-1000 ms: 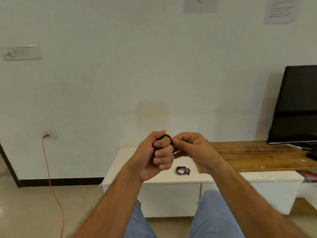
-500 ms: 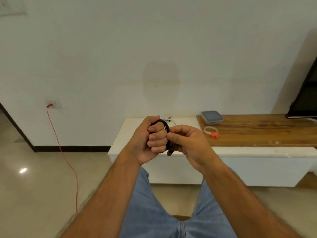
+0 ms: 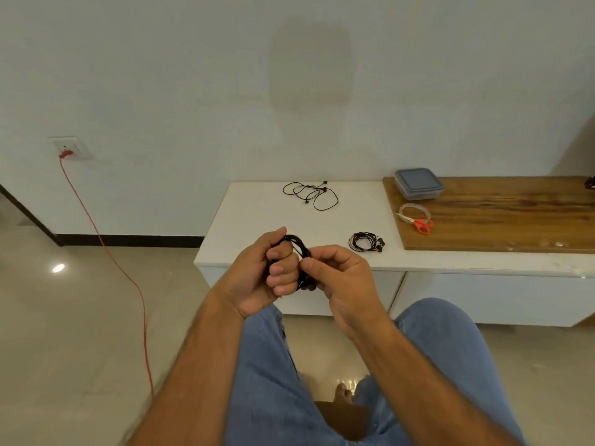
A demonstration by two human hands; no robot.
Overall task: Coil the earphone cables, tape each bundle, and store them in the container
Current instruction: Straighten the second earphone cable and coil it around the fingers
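A black coil (image 3: 297,252) of earphone cable is wound round the curled fingers of the left hand (image 3: 262,275), held in front of the white cabinet (image 3: 257,220). The right hand (image 3: 341,275) pinches the coil's right side. On the cabinet lie a loose cable (image 3: 310,194) and a coiled bundle (image 3: 365,242); container (image 3: 418,184), tape (image 3: 414,210) and scissors (image 3: 418,223) sit on the wooden top (image 3: 515,214).

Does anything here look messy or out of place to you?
Only one thing: the loose black earphone cable sprawls uncoiled at the back of the white cabinet top, unlike the coiled black earphone bundle nearer the front. Nothing looks damaged or spilled.
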